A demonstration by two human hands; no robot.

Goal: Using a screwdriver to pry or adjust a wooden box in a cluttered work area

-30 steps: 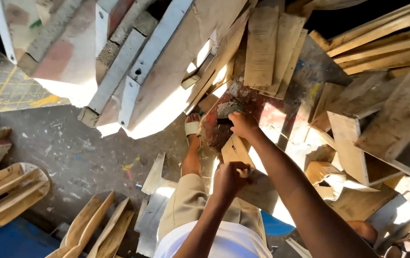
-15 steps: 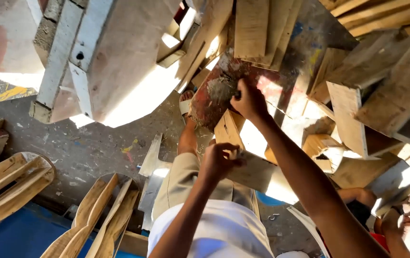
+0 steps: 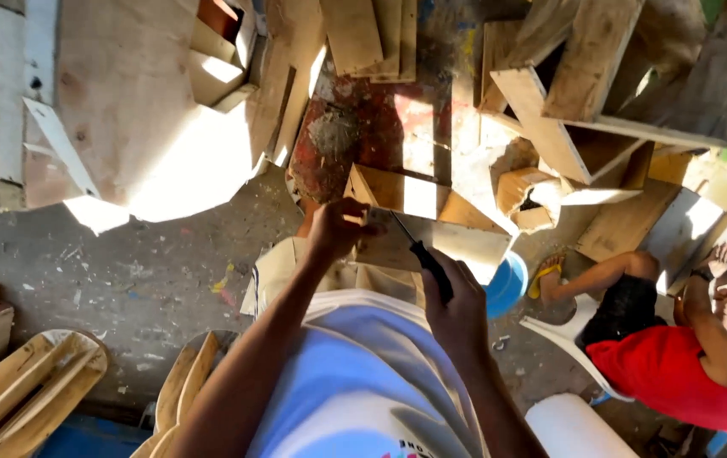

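My left hand (image 3: 335, 229) grips the left end of a flat wooden piece (image 3: 448, 242) held in front of my body. My right hand (image 3: 458, 309) is closed around the black handle of a screwdriver (image 3: 418, 254), whose thin shaft lies across the wooden piece, tip pointing up-left. A triangular wooden frame (image 3: 406, 193) sits just beyond the piece. My white shirt fills the bottom middle of the view and hides my lap.
Stacked planks and boards (image 3: 355, 34) lean all around above. A large plywood panel (image 3: 126, 110) stands at left. Curved wooden parts (image 3: 24, 390) lie bottom left. A seated person in a red shirt (image 3: 677, 373) is at right, beside a blue bucket (image 3: 507, 284).
My right hand came back from the wood pile toward my body and now holds a screwdriver. The left hand holds a wooden piece. The view shifted, revealing the seated person.
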